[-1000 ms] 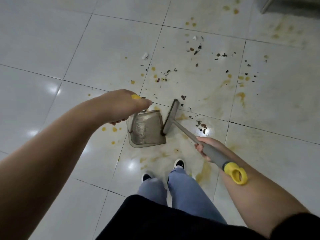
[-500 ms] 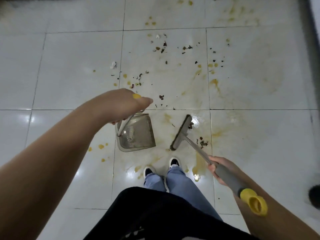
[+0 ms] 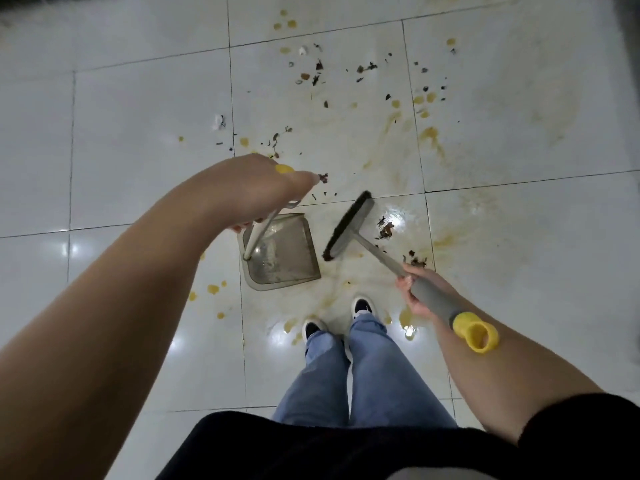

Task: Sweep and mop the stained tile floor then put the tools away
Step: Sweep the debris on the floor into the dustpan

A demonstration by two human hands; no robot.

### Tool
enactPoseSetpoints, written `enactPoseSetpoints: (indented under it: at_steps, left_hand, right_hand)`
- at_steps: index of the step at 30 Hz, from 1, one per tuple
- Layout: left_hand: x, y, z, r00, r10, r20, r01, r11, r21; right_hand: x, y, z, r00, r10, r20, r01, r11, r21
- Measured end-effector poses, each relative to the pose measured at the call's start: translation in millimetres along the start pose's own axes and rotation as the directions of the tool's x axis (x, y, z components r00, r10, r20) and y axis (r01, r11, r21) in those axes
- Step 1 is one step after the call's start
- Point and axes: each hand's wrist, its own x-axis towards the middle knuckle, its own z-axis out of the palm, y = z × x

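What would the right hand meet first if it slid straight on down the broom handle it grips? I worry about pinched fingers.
Likely only bare grey broom shaft, then the black-bristled broom head. The right hand has nothing else ahead of it along that line; depth is uncertain.

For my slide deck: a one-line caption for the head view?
Left hand holds dustpan; right hand angles broom beside scattered debris.
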Motion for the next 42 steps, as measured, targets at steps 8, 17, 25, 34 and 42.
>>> enactPoseSetpoints:
  at_steps: [8, 17, 25, 34, 42]
  left_hand:
    - [-9, 10, 9, 0.999, 0.043, 0.009, -0.043, 0.999, 0.001]
    - [-25, 8, 24, 0.999, 0.024, 0.029, -0.027, 0.995, 0.091]
    - [-42, -48, 8, 0.993, -0.065, -0.101, 0.057, 0.995, -0.079]
    - [-40, -98, -30, 0.914, -0.307, -0.264, 0.2, 0.91, -0.364]
    - [-40, -89, -6, 0.959, -0.141, -0.247, 0.092, 0.975, -0.201]
  right_hand:
    - [-77, 14, -89, 0.976, -0.064, -0.207, 0.08, 0.994, 0.069]
    - [-86, 35, -54, 0.995, 0.02, -0.095, -0.026, 0.998, -0.056]
    - [-19, 9, 83, 0.997, 0.058, 0.057, -0.031, 0.922, -0.387]
    - [58, 4, 116, 0.993, 0.036, 0.113, 0.005, 0.939, -0.343]
    - [20, -23, -11, 0.995, -0.04, -0.088, 0.02, 0.975, -0.221]
